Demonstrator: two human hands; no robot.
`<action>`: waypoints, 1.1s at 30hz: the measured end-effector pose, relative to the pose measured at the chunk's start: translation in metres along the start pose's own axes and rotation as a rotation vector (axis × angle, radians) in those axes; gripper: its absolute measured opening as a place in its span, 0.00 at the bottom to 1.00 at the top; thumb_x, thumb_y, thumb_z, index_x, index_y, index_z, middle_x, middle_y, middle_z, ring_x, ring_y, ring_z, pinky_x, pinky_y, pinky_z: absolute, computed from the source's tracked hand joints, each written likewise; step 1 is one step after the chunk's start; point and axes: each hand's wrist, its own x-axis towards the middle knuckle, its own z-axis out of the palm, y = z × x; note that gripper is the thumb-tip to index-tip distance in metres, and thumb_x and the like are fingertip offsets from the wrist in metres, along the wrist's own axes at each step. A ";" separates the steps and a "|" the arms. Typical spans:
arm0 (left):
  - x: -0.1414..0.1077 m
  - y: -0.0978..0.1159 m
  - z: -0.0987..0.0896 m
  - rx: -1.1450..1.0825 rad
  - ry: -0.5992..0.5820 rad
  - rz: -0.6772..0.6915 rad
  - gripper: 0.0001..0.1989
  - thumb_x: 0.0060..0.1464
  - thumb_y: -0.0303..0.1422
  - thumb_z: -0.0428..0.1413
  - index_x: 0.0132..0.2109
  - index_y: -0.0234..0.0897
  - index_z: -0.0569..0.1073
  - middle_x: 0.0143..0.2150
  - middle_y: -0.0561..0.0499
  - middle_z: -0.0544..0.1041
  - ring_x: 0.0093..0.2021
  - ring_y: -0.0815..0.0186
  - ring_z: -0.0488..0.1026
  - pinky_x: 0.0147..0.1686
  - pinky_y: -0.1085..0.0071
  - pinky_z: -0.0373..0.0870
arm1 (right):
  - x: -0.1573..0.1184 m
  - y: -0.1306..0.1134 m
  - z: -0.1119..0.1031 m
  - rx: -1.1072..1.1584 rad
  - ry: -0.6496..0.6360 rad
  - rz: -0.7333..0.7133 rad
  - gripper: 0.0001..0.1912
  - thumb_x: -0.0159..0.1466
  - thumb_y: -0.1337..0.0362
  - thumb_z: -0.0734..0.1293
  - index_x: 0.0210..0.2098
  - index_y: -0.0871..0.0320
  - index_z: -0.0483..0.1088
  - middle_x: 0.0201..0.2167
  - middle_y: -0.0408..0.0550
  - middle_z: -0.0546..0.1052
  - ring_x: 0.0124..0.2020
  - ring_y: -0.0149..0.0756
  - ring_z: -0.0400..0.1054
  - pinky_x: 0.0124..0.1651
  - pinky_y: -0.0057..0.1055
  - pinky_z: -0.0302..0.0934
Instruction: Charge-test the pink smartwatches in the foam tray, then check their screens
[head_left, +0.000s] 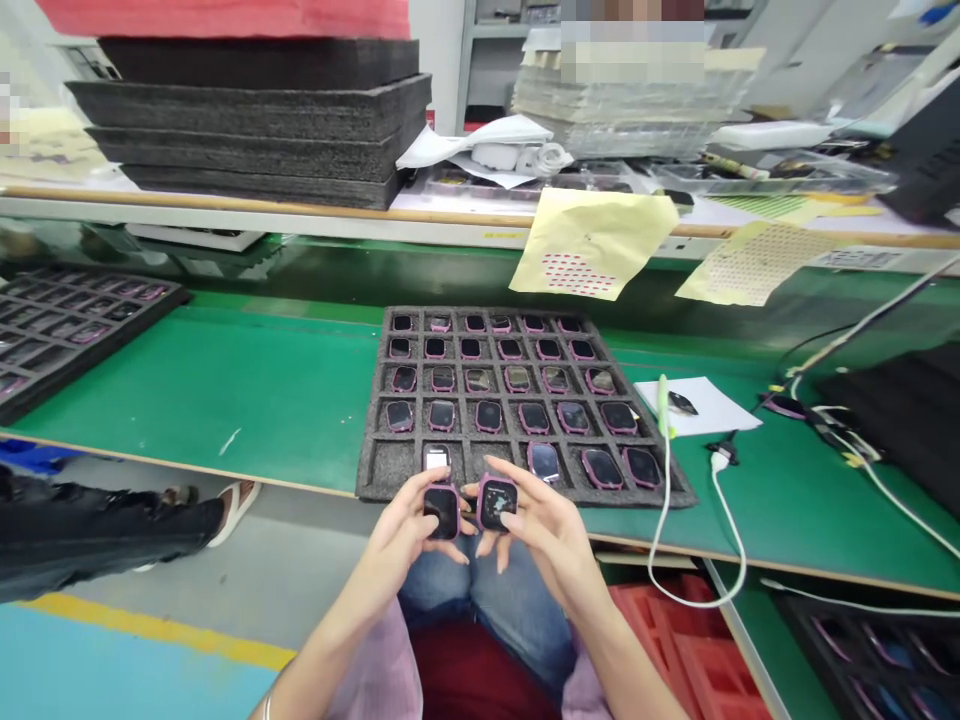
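Observation:
My left hand (405, 520) holds a purple-framed watch (442, 508) with a dark screen, its thumb on the lower left of the face. Beside it, my right hand (551, 525) grips a second purple-framed watch (498, 500), whose screen shows a light pattern; the thumb rests at its lower right. Both are held side by side over the near edge of a black foam tray (390, 462). Rows of similar watches fill most of the tray's compartments. Just behind my left fingers, one watch (436, 457) in the front row has a lit white screen.
Another foam tray (97, 345) lies at the left of the green table (262, 380). At the right are a white paper (716, 405) and a looping white cable (731, 520). Stacked black foam (255, 125) stands on the shelf. A person's leg (105, 530) shows at lower left.

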 end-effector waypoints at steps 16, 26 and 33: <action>0.043 0.010 0.010 0.368 0.209 0.086 0.19 0.50 0.30 0.60 0.49 0.40 0.65 0.35 0.54 0.69 0.24 0.74 0.65 0.19 0.80 0.61 | 0.050 -0.018 -0.014 0.065 -0.036 0.090 0.22 0.63 0.61 0.69 0.57 0.53 0.67 0.48 0.58 0.75 0.28 0.38 0.73 0.24 0.32 0.69; 0.057 0.010 0.022 0.448 0.189 0.060 0.14 0.56 0.31 0.55 0.49 0.40 0.62 0.27 0.60 0.63 0.17 0.76 0.58 0.17 0.79 0.57 | 0.061 -0.014 -0.027 0.210 -0.013 0.103 0.21 0.60 0.61 0.72 0.53 0.53 0.71 0.40 0.53 0.78 0.22 0.31 0.70 0.23 0.29 0.67; 0.068 0.014 0.031 0.575 0.228 0.162 0.17 0.54 0.26 0.55 0.50 0.40 0.64 0.31 0.57 0.66 0.22 0.73 0.61 0.24 0.77 0.60 | 0.066 -0.017 -0.034 0.319 -0.042 0.095 0.20 0.58 0.61 0.73 0.50 0.56 0.74 0.37 0.53 0.78 0.18 0.30 0.68 0.16 0.24 0.60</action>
